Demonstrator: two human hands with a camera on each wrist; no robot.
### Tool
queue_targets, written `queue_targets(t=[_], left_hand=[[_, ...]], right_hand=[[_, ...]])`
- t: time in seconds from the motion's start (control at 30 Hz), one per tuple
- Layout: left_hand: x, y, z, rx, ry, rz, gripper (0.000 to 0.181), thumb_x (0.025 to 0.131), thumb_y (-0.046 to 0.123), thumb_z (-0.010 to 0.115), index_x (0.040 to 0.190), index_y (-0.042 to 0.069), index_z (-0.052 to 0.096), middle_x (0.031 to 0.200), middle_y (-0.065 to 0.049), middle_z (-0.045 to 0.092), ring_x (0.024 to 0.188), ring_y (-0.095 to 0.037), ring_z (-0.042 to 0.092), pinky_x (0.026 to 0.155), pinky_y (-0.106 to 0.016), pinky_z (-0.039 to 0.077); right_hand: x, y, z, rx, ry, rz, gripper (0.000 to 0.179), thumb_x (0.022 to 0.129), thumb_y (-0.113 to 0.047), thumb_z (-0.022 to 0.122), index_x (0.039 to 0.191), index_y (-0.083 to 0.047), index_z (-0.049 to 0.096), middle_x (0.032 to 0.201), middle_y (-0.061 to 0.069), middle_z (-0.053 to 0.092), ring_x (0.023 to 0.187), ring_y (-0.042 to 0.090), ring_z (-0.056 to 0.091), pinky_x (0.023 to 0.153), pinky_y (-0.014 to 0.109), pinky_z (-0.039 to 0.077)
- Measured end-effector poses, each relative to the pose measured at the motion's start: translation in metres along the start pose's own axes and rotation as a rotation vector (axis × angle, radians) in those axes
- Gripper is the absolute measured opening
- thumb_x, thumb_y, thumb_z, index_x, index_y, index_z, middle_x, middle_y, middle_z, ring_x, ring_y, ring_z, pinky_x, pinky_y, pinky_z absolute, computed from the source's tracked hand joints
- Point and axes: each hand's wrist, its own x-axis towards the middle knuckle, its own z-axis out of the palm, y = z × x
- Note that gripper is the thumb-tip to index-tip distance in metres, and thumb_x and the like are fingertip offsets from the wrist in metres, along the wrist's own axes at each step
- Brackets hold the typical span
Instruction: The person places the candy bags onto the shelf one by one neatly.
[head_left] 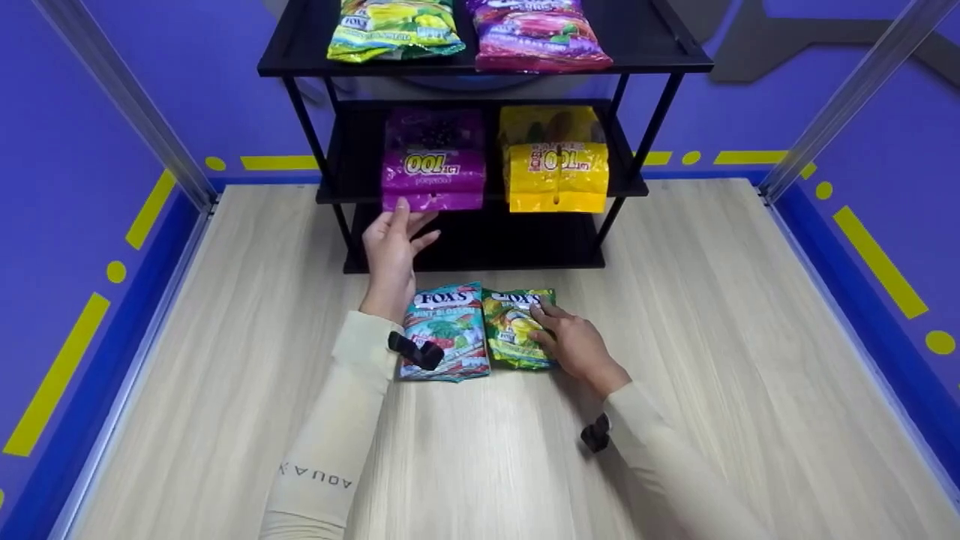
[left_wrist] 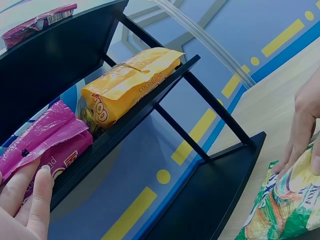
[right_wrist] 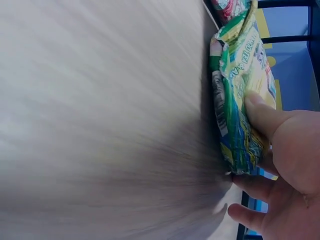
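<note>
My left hand [head_left: 391,251] is raised to the middle shelf, its fingers touching the lower front edge of a purple candy bag [head_left: 433,176]. In the left wrist view, fairly straight fingers [left_wrist: 37,200] lie against that purple bag [left_wrist: 60,145]. My right hand [head_left: 574,341] holds the right side of a green and yellow Fox's candy bag [head_left: 517,341] on the table. The right wrist view shows the thumb [right_wrist: 260,110] on this bag's face and other fingers by its edge. A teal Fox's Mint Blossom bag [head_left: 448,337] lies beside it, next to my left wrist.
A black three-tier rack [head_left: 487,255] stands at the back of the wooden table [head_left: 480,450]. A yellow candy bag [head_left: 559,176] sits right of the purple one. On the top shelf lie a yellow-green bag [head_left: 397,30] and a purple-pink bag [head_left: 536,34]. Blue walls [head_left: 67,150] enclose the table.
</note>
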Motion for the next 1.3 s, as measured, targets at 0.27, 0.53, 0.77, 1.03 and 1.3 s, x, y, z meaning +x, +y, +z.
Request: queue_targets(t=[0.27,0.53,0.77,1.03,1.3], left_hand=[[0.0,0.0,0.0,0.01,0.0,0.007,0.035,0.102,0.034,0.045,0.097,0.002,0.059,0.118,-0.015,0.068,0.112,-0.022,0.065,0.083,-0.031,0.059],[0.002,0.001,0.0,-0.004,0.012,-0.002,0.034,0.101,0.032,0.046,0.093,0.001,0.058,0.115,-0.015,0.069,0.111,-0.023,0.066,0.082,-0.031,0.059],[0.001,-0.001,-0.002,-0.01,-0.001,-0.004,0.033,0.101,0.032,0.049,0.101,0.001,0.062,0.112,-0.014,0.071,0.11,-0.024,0.066,0.08,-0.031,0.06],[-0.001,-0.008,-0.008,0.018,-0.031,0.012,0.033,0.1,0.031,0.052,0.11,0.002,0.064,0.115,-0.014,0.071,0.114,-0.028,0.064,0.076,-0.028,0.06],[-0.009,-0.021,-0.014,0.098,-0.088,0.005,0.037,0.102,0.029,0.048,0.122,0.0,0.06,0.119,-0.012,0.07,0.109,-0.023,0.067,0.075,-0.025,0.059]], right_hand=[[0.0,-0.004,0.003,0.0,0.022,0.011,0.047,0.098,-0.035,0.054,0.139,-0.012,0.052,0.147,0.014,0.047,0.122,0.038,0.056,0.1,0.05,0.048],[0.0,-0.004,0.004,0.012,0.035,-0.006,0.045,0.1,-0.033,0.051,0.139,-0.011,0.053,0.146,0.015,0.047,0.12,0.039,0.057,0.099,0.05,0.049],[0.001,-0.003,0.004,0.025,0.003,0.039,0.045,0.101,-0.036,0.047,0.141,-0.014,0.051,0.148,0.011,0.045,0.126,0.036,0.053,0.105,0.049,0.045],[0.002,-0.001,0.002,0.117,-0.022,0.096,0.044,0.102,-0.037,0.047,0.14,-0.015,0.052,0.149,0.01,0.044,0.133,0.035,0.047,0.11,0.05,0.039],[0.002,0.001,0.002,0.194,-0.006,0.122,0.041,0.102,-0.033,0.048,0.139,-0.015,0.053,0.15,0.009,0.043,0.135,0.033,0.045,0.112,0.05,0.037]])
